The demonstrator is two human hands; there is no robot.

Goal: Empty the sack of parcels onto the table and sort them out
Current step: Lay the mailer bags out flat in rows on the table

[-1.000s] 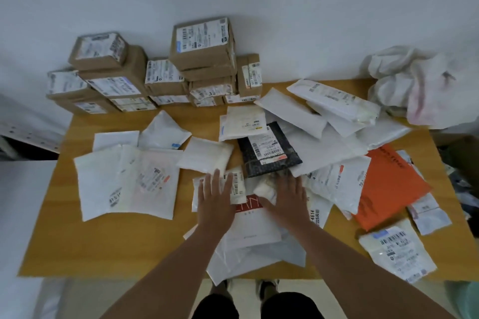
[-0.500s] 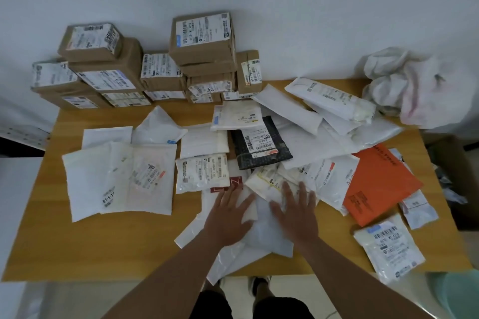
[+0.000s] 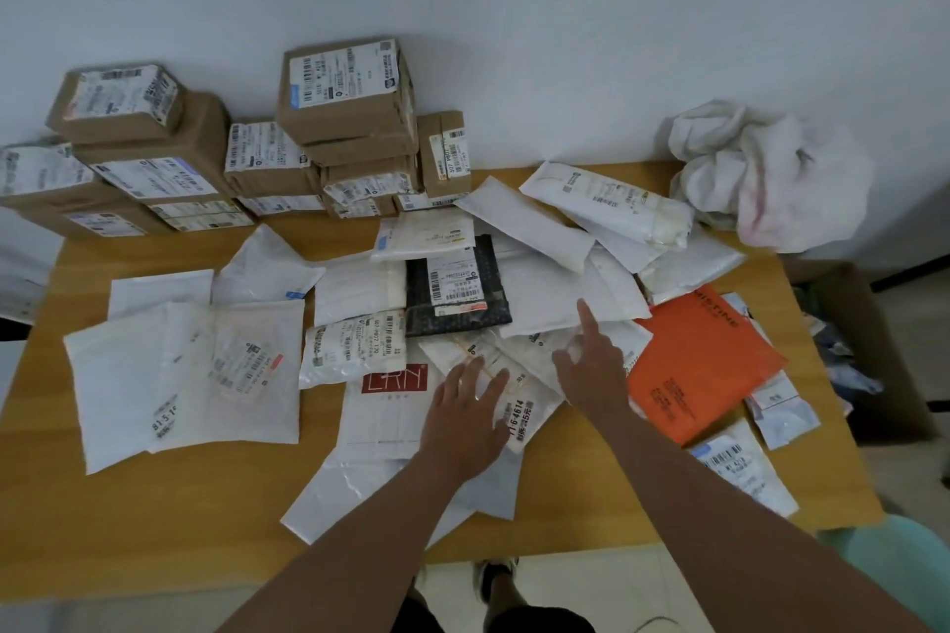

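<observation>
Soft mailers lie spread over the wooden table [image 3: 128, 519]: white ones, a black one [image 3: 457, 293] and an orange one [image 3: 704, 365]. Brown cardboard boxes [image 3: 344, 103] are stacked along the back left by the wall. The crumpled white sack [image 3: 766, 175] lies at the back right corner. My left hand [image 3: 468, 406] rests flat with straight fingers on white mailers in the middle, beside one printed with a red logo [image 3: 396, 378]. My right hand [image 3: 591, 365] hovers just to its right over the white mailers, fingers spread, index finger stretched toward a large white mailer [image 3: 560, 293].
A flat group of white mailers [image 3: 185, 375] covers the table's left side. More labelled bags [image 3: 740, 470] sit near the front right edge. A brown carton [image 3: 853, 350] with clutter stands on the floor to the right. A teal object [image 3: 905, 565] is at the lower right.
Both hands have moved to the right and farther back over the pile. The right hand has lifted off the mailers. The small labelled bag now lies left of the hands.
</observation>
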